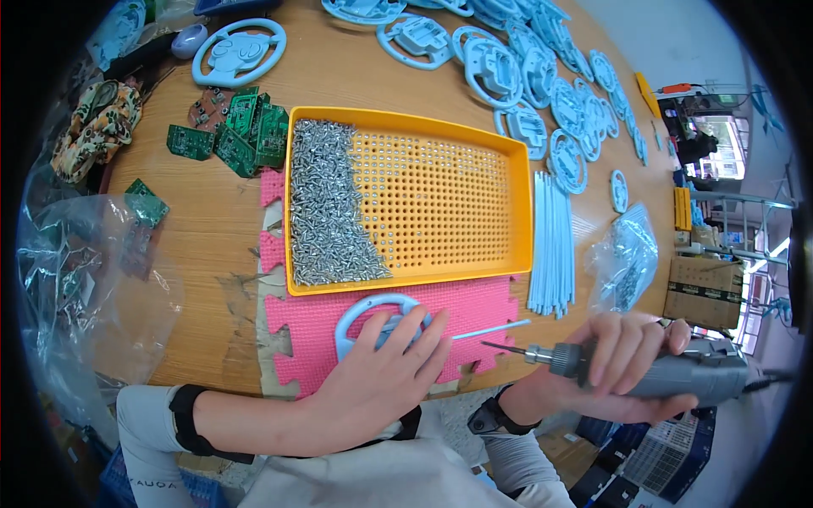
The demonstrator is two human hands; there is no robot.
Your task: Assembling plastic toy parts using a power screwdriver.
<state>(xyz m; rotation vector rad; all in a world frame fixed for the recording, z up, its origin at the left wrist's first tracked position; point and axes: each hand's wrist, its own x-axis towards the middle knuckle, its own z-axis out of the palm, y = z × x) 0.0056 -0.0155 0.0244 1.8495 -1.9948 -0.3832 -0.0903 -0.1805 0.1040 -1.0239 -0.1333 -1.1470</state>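
On a pink foam mat (305,330) at the table's near edge lies a light-blue toy steering wheel (349,317). My left hand (385,364) rests over it, fingers spread, covering most of its centre. A thin light-blue stick (491,328) reaches out to the right from beside that hand. In my right hand (631,360) is a grey electric screwdriver (677,379), held nearly level with its bit pointing left. The bit is in the air, apart from the wheel. Just beyond the mat's near part sits a yellow perforated tray (411,286), its left side heaped with small silver screws (326,203).
Light-blue sticks (551,245) lie bundled right of the tray, beside a clear bag (627,258). Many blue wheel parts (491,72) cover the far right. Green circuit boards (241,127), a plastic bag (93,288) and another steering wheel (240,52) are at left.
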